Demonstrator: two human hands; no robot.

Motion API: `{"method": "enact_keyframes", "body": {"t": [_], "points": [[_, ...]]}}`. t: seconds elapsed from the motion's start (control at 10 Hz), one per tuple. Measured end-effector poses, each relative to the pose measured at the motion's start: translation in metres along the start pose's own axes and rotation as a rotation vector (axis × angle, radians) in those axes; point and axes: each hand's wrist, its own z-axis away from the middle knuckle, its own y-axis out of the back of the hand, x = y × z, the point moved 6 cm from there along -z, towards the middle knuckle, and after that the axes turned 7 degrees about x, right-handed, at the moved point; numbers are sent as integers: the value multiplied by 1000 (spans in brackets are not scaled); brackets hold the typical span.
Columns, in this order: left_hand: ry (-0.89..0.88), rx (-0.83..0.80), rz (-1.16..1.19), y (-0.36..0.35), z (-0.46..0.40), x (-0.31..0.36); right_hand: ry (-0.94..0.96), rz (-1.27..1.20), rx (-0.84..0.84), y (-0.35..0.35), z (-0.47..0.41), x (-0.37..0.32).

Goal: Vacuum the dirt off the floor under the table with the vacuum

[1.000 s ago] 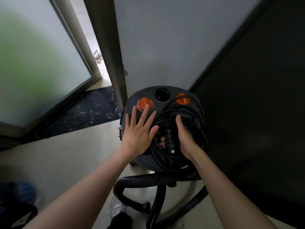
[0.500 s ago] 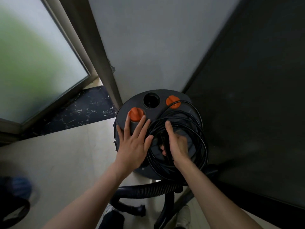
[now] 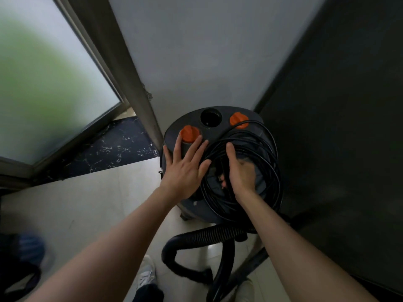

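- The vacuum (image 3: 209,136), a dark round canister, stands on the pale tiled floor (image 3: 91,205) in a corner, close against a light grey wall (image 3: 196,51) with a dark panel (image 3: 349,105) on its right.
- Your left hand (image 3: 185,171) lies flat on the canister's lid, fingers straight and spread, gripping nothing; the fingertips reach the base of the left orange knob (image 3: 189,133).
- Your right hand (image 3: 242,171) rests on the coiled black cord (image 3: 270,171) piled on the lid; its fingers curl down into the loops and appear to hold the cord, though the fingertips are hidden.
- A second orange knob (image 3: 238,120) sits at the lid's far side, with a round open port (image 3: 211,117) between the two knobs; one strand of cord crosses the second knob.
- The black ribbed hose (image 3: 209,235) loops on the floor just in front of the canister.
- To your left, a frosted glass door (image 3: 43,83) in a metal frame (image 3: 122,68) meets a dark marbled threshold strip (image 3: 109,149).
- A blurred blue and black object (image 3: 26,253) lies on the floor at far left.
- Your light shoe (image 3: 146,273) shows on the tiles near the hose.
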Motion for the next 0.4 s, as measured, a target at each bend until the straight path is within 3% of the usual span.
{"method": "enact_keyframes", "body": {"t": [0.3, 0.4], "points": [[-28, -43, -88, 5, 10, 3, -111, 48, -251, 6, 17, -1], [-24, -62, -96, 7, 10, 8, -55, 61, -296, 26, 21, -13]]}}
